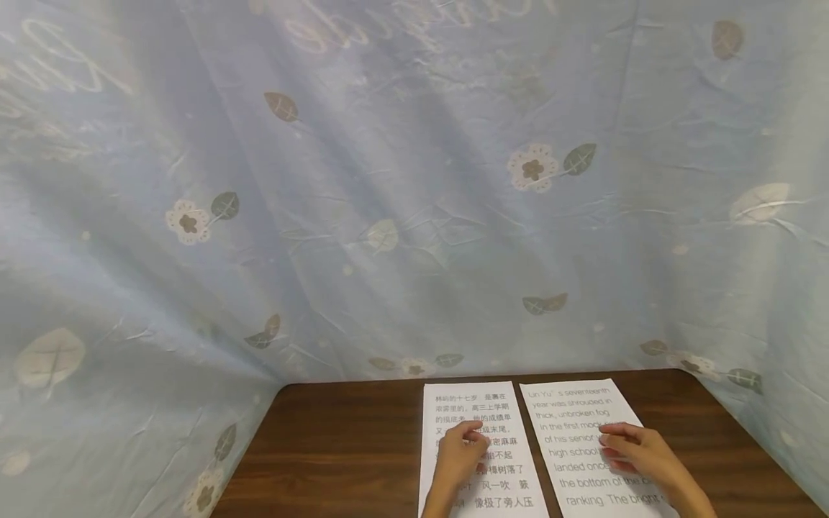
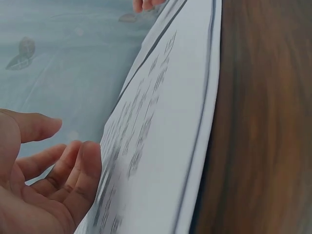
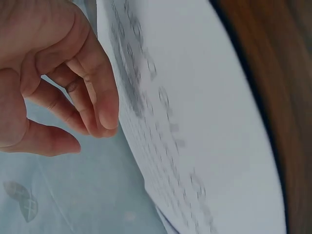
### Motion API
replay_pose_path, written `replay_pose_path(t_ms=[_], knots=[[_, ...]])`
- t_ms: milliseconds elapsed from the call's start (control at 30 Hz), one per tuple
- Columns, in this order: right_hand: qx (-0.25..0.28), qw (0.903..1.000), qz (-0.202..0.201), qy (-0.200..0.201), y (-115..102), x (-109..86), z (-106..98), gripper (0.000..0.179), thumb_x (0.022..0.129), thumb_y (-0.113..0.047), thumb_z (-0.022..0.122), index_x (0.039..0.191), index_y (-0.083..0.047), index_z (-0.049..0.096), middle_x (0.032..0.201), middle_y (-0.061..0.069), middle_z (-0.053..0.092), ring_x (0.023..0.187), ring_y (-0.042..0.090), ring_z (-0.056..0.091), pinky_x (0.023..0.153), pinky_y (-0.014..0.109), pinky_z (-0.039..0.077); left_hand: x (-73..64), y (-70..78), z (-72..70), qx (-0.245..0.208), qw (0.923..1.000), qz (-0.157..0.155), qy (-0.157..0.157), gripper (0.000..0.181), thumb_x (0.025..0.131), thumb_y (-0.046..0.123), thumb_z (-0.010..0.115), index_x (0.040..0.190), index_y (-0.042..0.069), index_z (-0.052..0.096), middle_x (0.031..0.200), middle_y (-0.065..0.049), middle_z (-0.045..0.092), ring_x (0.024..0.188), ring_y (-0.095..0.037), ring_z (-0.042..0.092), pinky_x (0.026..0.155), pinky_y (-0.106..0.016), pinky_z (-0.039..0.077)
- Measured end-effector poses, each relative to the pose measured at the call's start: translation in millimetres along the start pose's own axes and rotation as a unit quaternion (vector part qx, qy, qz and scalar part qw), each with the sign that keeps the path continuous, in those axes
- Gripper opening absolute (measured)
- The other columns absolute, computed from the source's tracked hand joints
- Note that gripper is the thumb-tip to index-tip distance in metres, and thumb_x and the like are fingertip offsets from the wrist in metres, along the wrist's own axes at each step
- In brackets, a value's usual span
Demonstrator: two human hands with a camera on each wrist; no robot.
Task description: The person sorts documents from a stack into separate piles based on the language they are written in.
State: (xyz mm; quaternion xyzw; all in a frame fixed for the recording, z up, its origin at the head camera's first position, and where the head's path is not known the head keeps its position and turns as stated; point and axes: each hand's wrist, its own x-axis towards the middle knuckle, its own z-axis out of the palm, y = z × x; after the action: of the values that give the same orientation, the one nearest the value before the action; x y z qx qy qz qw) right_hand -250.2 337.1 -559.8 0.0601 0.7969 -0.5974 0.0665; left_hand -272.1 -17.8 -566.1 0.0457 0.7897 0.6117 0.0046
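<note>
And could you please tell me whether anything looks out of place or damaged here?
Nothing stands out: the Chinese sheet and the English sheet lie side by side on the brown table, with no visible tear or spill. The left hand and right hand hide some text; the curtain is merely creased.

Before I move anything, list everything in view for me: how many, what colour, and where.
Page with Chinese print: 1 visible, white with dark text, on the table, left of the other page
Page with English print: 1 visible, white with dark text, on the table, at right
Table: 1, dark brown, under both pages
Patterned cloth: blue-grey, behind the table and at both sides
Left hand: 1, bare, over the Chinese page
Right hand: 1, bare, over the English page
</note>
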Motion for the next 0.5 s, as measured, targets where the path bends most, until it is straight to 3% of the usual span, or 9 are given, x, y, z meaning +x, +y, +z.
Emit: replay_pose_path(t_ms=[500], knots=[[0.026,0.9992,-0.028,-0.008,-14,1.2,47,0.050,0.104,-0.020,0.069,0.140,0.013,0.060,0.116,0.012,0.076,0.097,0.019,0.075,0.080,0.030,0.066,2.0,-10.6,-47.5,-0.017,0.9995,0.003,0.025,0.042,0.092,0.006,0.075,0.131,-0.008,0.069,0.097,-0.010,0.071,0.074,-0.017,0.071,0.060,-0.030,0.064]])
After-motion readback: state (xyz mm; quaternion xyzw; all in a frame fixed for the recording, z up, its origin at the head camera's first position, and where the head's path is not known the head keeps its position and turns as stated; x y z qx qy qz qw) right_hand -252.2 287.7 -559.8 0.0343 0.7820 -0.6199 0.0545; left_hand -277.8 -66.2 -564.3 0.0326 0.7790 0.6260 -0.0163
